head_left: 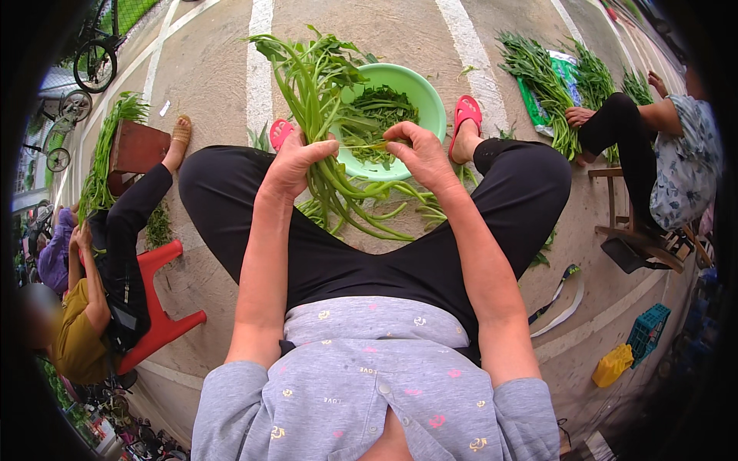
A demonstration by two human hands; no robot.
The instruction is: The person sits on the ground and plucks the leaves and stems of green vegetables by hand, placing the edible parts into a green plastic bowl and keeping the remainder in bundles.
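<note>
My left hand (300, 163) is closed around a thick bunch of water spinach (306, 92), long green stems with leaves. Its leafy tops point away from me, and the cut ends hang down between my knees. Beside it, my right hand (424, 155) pinches a thin yellowish leaf piece (375, 145), held just over the near part of a light green plastic basin (432, 107). Inside the basin lies a pile of loose green leaves (388, 106). More stems (430, 209) rest on the ground beneath my hands, partly hidden by the bunch.
Bundles of greens (538, 77) lie on a green and white bag (565, 73) at the right, near a seated person. Another person at the left handles long greens by a brown box (138, 147) and a red stool (157, 296). A yellow bag (613, 366) and teal crate (648, 335) stand lower right.
</note>
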